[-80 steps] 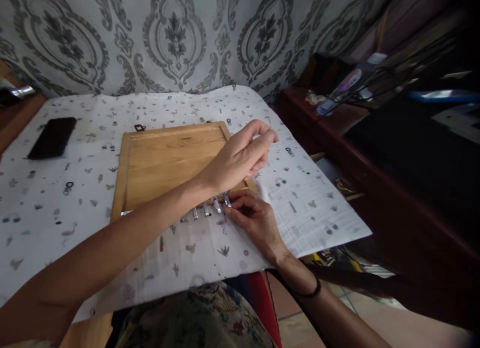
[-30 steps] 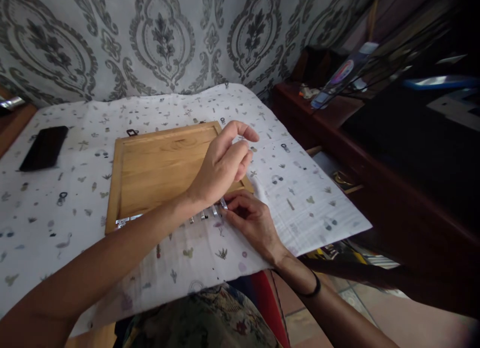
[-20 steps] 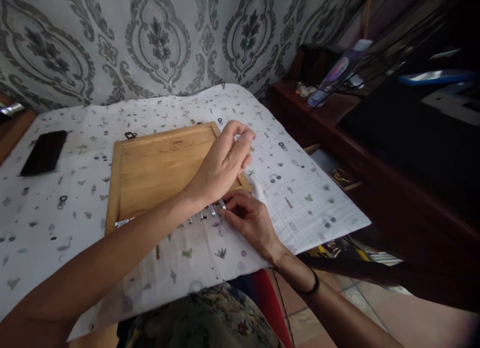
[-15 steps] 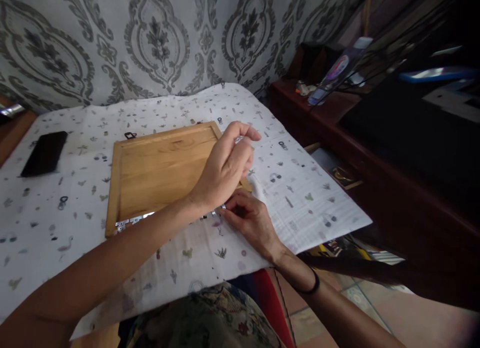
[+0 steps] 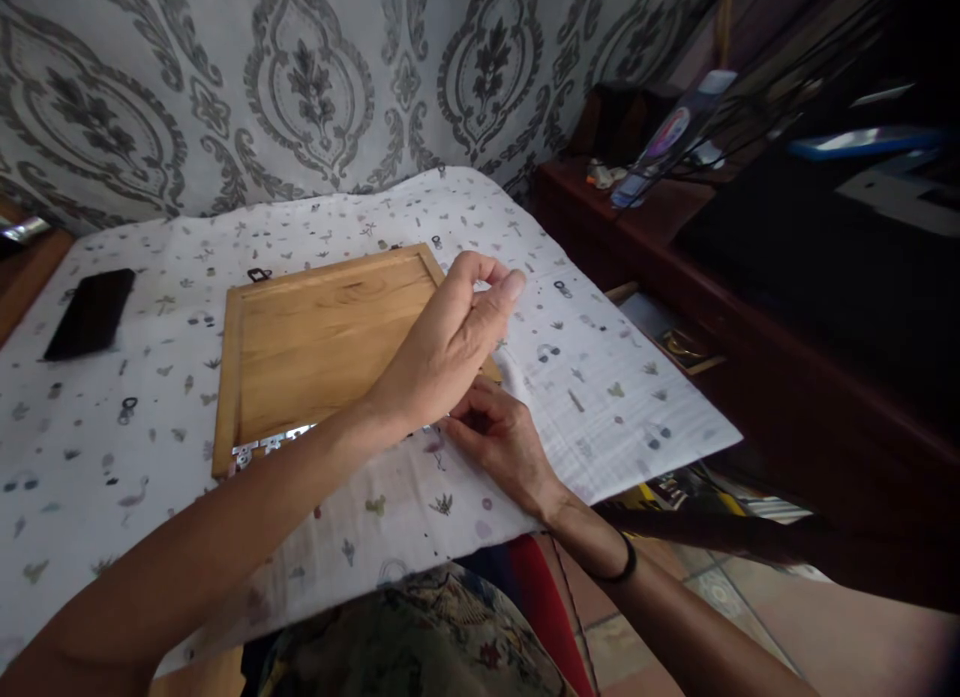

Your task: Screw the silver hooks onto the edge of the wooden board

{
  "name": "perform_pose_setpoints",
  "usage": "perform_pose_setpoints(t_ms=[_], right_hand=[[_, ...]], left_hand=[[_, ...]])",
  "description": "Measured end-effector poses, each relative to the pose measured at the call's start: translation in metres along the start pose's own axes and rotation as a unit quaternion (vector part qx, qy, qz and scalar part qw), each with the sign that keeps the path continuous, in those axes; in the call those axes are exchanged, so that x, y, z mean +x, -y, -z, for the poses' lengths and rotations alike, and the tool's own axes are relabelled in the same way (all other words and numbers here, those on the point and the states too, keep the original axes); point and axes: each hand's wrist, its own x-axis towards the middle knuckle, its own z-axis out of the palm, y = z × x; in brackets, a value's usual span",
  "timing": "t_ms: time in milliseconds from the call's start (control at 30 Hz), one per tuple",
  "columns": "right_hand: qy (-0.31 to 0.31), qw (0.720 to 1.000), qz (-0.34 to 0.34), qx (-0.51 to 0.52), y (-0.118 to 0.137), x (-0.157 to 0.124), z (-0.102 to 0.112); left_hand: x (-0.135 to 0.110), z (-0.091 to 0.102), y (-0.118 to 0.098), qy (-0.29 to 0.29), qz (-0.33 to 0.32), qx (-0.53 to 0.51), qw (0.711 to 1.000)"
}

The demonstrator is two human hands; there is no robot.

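A shallow wooden tray [image 5: 322,327] with a raised rim lies on the patterned white cloth. Along its near edge runs a row of small shiny jigsaw puzzle pieces [image 5: 274,441], partly covered by my left forearm. My left hand [image 5: 457,337] is raised above the tray's right side, fingers curled and thumb against the index finger; whatever they may hold is hidden. Below it, my right hand [image 5: 499,437] is closed in a pinch at the tray's near right corner, on a puzzle piece at the row's end, mostly hidden by the fingers.
A black phone [image 5: 91,315] lies on the cloth at the left. Two small dark hooks [image 5: 259,275] stick out behind the tray's far edge. At the right stands a dark red desk [image 5: 637,237] with a clear bottle [image 5: 671,142] and an open drawer [image 5: 667,332]. A patterned curtain [image 5: 307,87] hangs behind.
My left hand has turned slightly, and its thumb has come up against the index finger. My right hand has barely moved at the tray's corner. The camera has shifted slightly.
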Motion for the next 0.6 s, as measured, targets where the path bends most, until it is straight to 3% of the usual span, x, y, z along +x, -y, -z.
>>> perform_pose_setpoints(t_ms=[67,233,300,467,533,600], right_hand=[[-0.001,1.000,0.002,-0.004,0.000,0.000,0.000],[0.005,1.000,-0.004,-0.007,-0.002,0.000,0.000],[0.003,1.000,-0.002,-0.007,-0.003,0.000,0.000],[-0.004,1.000,0.009,0.001,-0.004,0.000,-0.001],[-0.004,1.000,0.009,0.002,-0.003,0.000,-0.001],[-0.004,1.000,0.010,0.000,-0.003,0.000,-0.001]], left_hand=[[0.002,0.001,0.001,0.012,0.005,-0.052,0.999],[0.010,0.013,0.007,0.150,0.023,-0.114,0.982],[0.009,0.013,0.006,0.117,0.011,-0.076,0.990],[-0.005,-0.002,0.001,-0.058,-0.044,0.016,0.997],[-0.006,-0.006,0.004,-0.086,-0.057,-0.013,0.995],[-0.003,-0.005,0.008,-0.076,-0.068,-0.054,0.993]])
